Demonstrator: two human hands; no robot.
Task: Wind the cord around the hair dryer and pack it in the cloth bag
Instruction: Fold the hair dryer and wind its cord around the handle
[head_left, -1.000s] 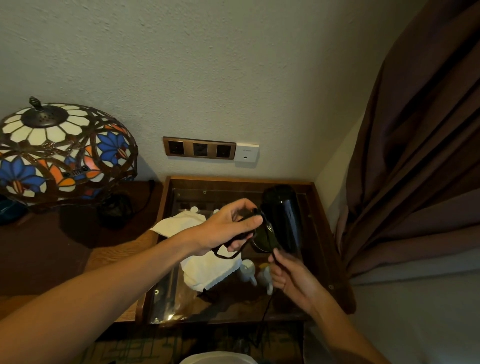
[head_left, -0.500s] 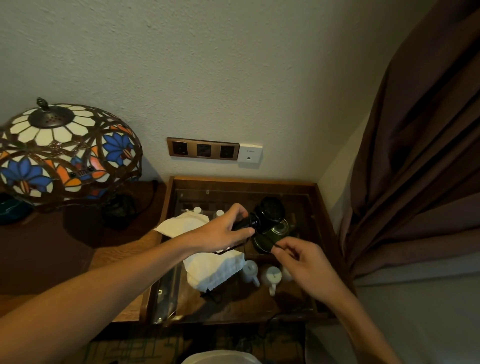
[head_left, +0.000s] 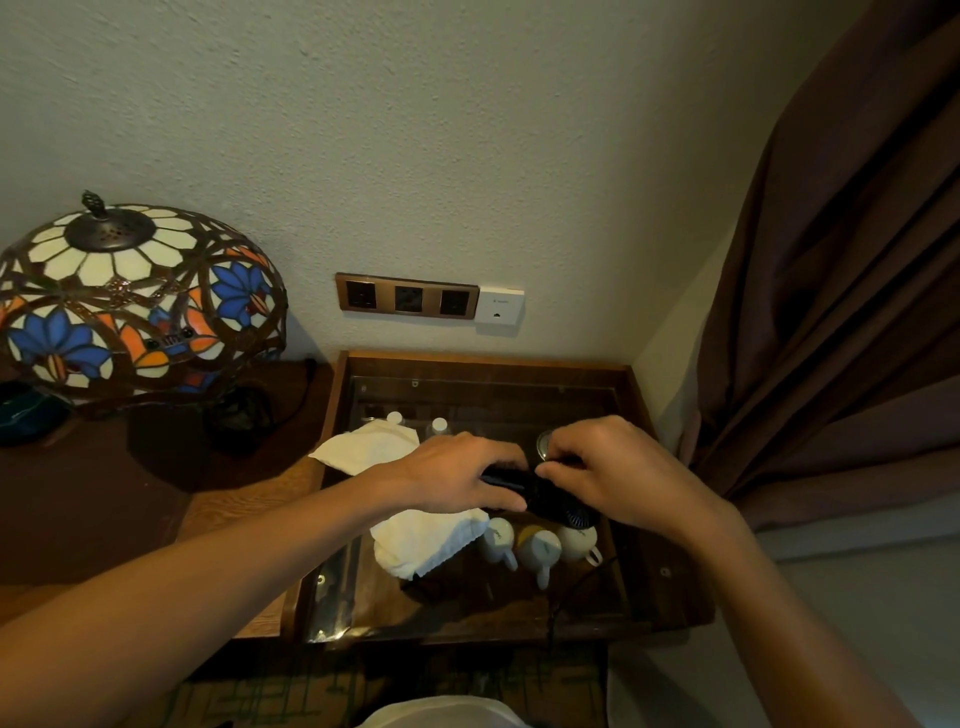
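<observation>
The black hair dryer (head_left: 558, 504) hangs low over the glass-topped case, mostly hidden between my hands; its rear grille shows below my right palm. My left hand (head_left: 457, 473) grips its handle end. My right hand (head_left: 613, 473) covers the body from above, fingers pinched at the cord near the handle. A loose run of black cord (head_left: 574, 590) trails down toward the case's front edge. The white cloth bag (head_left: 421, 535) lies crumpled on the glass, under and left of my left hand.
A wooden display case (head_left: 670, 571) with a glass top holds white cups (head_left: 540, 548) and small bottles (head_left: 439, 428). A stained-glass lamp (head_left: 130, 301) stands on the left table. Wall sockets (head_left: 408, 300) sit above; a brown curtain (head_left: 841, 291) hangs at the right.
The dryer has come down from upright to lying low between my hands. My right hand rose from below the dryer and came over its top, meeting my left hand.
</observation>
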